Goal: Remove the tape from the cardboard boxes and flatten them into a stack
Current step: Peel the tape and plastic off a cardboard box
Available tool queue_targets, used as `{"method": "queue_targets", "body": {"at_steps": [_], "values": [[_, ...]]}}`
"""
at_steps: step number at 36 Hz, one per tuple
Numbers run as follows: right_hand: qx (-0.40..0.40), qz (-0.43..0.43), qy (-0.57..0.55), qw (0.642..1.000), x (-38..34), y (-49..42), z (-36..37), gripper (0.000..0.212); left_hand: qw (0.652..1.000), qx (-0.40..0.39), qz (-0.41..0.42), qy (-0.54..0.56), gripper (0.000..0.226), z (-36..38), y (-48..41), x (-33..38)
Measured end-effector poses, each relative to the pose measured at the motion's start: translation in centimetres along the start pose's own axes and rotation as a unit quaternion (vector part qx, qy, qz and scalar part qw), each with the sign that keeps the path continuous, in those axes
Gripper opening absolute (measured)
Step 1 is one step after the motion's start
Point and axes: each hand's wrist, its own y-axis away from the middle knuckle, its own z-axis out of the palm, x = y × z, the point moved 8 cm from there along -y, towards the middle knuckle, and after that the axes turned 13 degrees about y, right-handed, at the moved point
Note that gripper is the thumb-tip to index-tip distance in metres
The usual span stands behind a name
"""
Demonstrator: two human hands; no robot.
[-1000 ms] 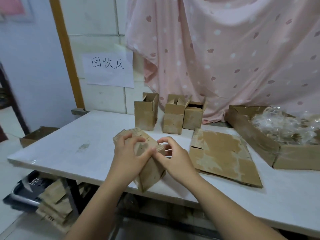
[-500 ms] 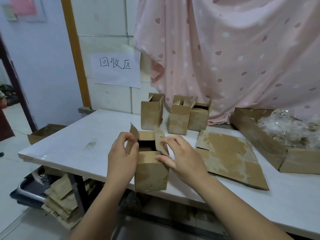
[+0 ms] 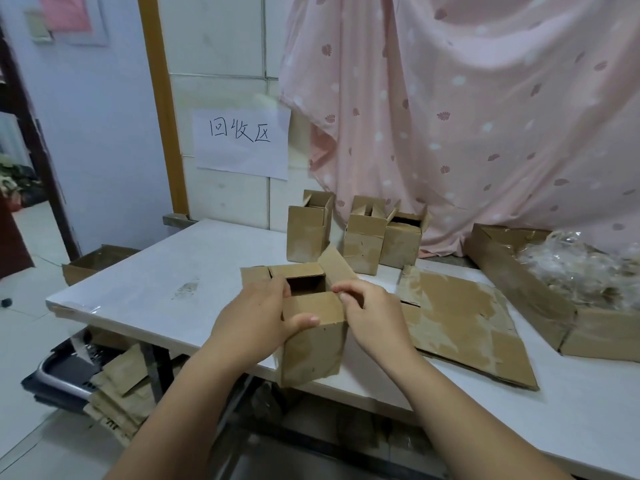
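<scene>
A small brown cardboard box [image 3: 313, 348] stands upright at the near edge of the white table [image 3: 166, 289], its top flaps spread open. My left hand [image 3: 252, 320] grips its left side, thumb across the front flap. My right hand [image 3: 374, 317] holds the right top edge with curled fingers. Three more small boxes stand at the back: one [image 3: 308, 233] on the left, two [image 3: 365, 240] [image 3: 401, 242] close together. A flattened sheet of cardboard [image 3: 460, 317] lies to the right of my hands.
A large open carton [image 3: 512, 271] with crumpled clear tape [image 3: 585, 268] sits at the right. A pink curtain [image 3: 467, 116] hangs behind. Below the table's left end lie flattened cardboard pieces [image 3: 121, 393] on a dark tray. A paper sign [image 3: 240, 143] is on the wall.
The box was tilted and closed in my hands; now it stands upright on the table edge with all its top flaps folded outward.
</scene>
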Motion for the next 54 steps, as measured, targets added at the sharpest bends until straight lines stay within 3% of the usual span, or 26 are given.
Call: {"method": "queue_targets", "body": {"at_steps": [4, 8, 11, 12, 16, 17, 22, 27, 30, 34, 38, 41, 46, 49, 54], "values": [[0.019, 0.024, -0.064, 0.998, 0.5, 0.1, -0.3, 0.025, 0.997, -0.003, 0.042, 0.06, 0.038, -0.3, 0.4, 1.2], [0.055, 0.023, -0.123, 0.991, 0.7, 0.1, -1.3, 0.027, 0.995, -0.006, 0.098, 0.003, 0.033, 0.3, 0.9, 2.5], [0.087, -0.001, -0.134, 0.987, 0.1, 0.3, -2.4, 0.032, 0.993, 0.022, 0.115, -0.005, 0.076, 0.6, 1.2, 2.8], [0.093, -0.015, -0.135, 0.986, -0.3, 0.6, -2.6, 0.033, 0.994, 0.03, 0.107, -0.003, 0.081, 0.7, 1.1, 2.7], [0.141, -0.128, -0.04, 0.981, -2.6, 2.0, -2.2, 0.042, 0.991, 0.04, 0.099, -0.083, 0.04, 1.8, 0.3, 2.4], [0.155, -0.152, -0.014, 0.976, -2.9, 2.4, -1.9, 0.044, 0.992, 0.029, 0.105, -0.069, 0.03, 2.5, 0.1, 2.0], [0.195, -0.173, 0.024, 0.965, -2.8, 2.7, -1.6, 0.05, 0.974, -0.029, 0.122, 0.19, 0.048, 3.7, -0.1, 1.6], [0.145, -0.17, 0.013, 0.975, -3.0, 2.6, -0.9, 0.044, 0.957, -0.14, 0.111, 0.228, 0.027, 5.0, 0.7, 1.9], [0.091, -0.13, 0.004, 0.987, -3.1, 2.9, -0.4, 0.043, 0.95, -0.168, 0.052, 0.258, 0.035, 5.9, 0.8, 1.0], [0.016, -0.146, 0.026, 0.989, -3.9, 3.2, 0.7, 0.043, 0.974, -0.127, 0.021, 0.188, 0.043, 6.2, 0.1, -0.4], [-0.039, -0.242, 0.142, 0.959, -4.3, 3.9, 2.5, 0.055, 0.979, -0.033, -0.018, 0.201, 0.062, 5.8, -1.0, -2.8], [-0.027, -0.269, 0.167, 0.948, -3.8, 4.1, 2.8, 0.063, 0.973, 0.029, -0.05, 0.223, 0.05, 5.4, -1.4, -4.2], [-0.097, -0.294, 0.175, 0.935, -3.8, 4.2, 3.4, 0.078, 0.96, 0.136, -0.078, 0.231, 0.035, 4.6, -1.9, -5.5], [-0.107, -0.302, 0.164, 0.933, -4.1, 4.4, 3.2, 0.079, 0.957, 0.105, -0.121, 0.241, 0.024, 5.7, -2.7, -6.0], [-0.127, -0.312, 0.141, 0.931, -4.0, 4.9, 3.3, 0.075, 0.954, -0.029, -0.101, 0.281, 0.027, 8.4, -3.8, -4.1]]}}
